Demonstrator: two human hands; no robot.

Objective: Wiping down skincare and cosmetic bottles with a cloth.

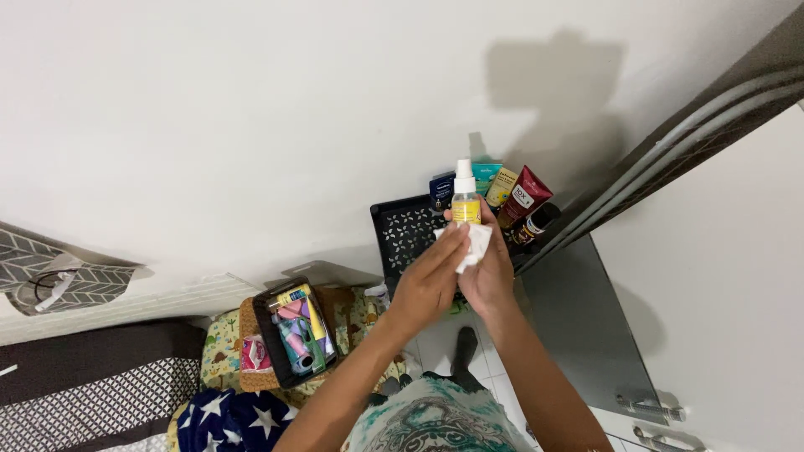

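My right hand [490,272] grips a small spray bottle [466,197] with yellow liquid and a white nozzle, held upright over a black perforated basket [402,234]. My left hand [431,280] presses a white tissue [478,244] against the lower part of the bottle. Behind the bottle several tubes stand in the basket, among them a dark red tube [524,195] and a teal one [486,174].
A second black basket [295,335] with pink, yellow and green items sits on a patterned cloth at lower left. A grey chevron bag [59,272] hangs at far left. A white wall fills the top. A white door with metal handles [653,410] stands at right.
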